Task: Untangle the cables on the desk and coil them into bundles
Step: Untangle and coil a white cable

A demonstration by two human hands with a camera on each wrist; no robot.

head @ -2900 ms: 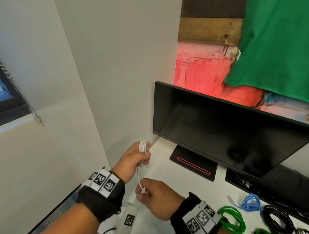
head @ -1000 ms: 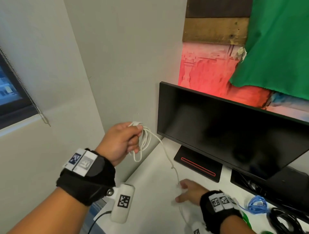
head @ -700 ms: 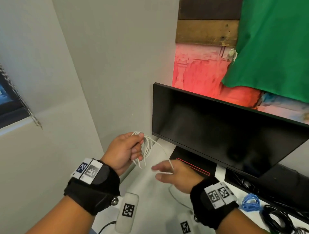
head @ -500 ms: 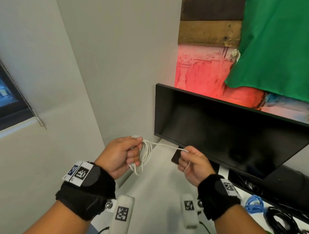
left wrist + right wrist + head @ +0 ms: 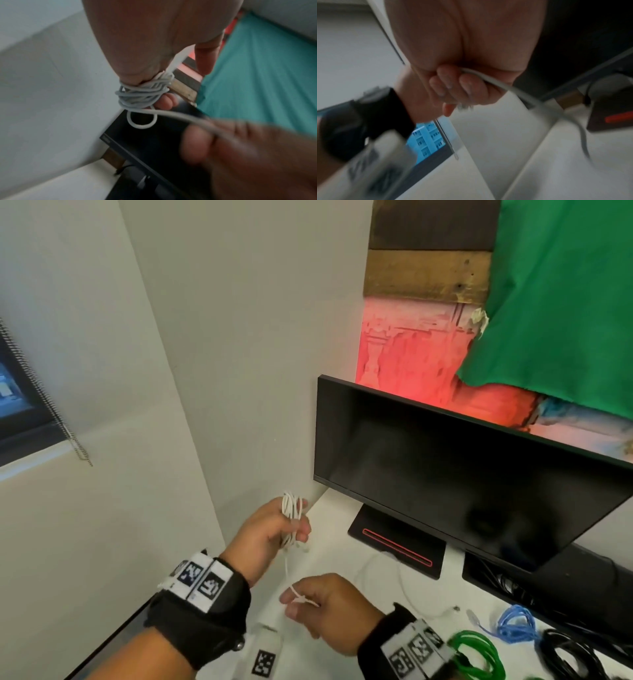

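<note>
While coiled in left hand (image 5: 270,529), white cable (image 5: 291,510).

the white cable (image 5: 292,508) has a smooth, matt rubbery jacket. the monitor (image 5: 462,477) screen is dark and glossy, its stand (image 5: 394,546) matt black plastic. the desk (image 5: 342,549) top is smooth matt white. the green cloth (image 5: 561,302) at upper right looks woven; the plank (image 5: 424,275) beside it is rough wood. the wristbands (image 5: 202,607) are black fabric.
</note>
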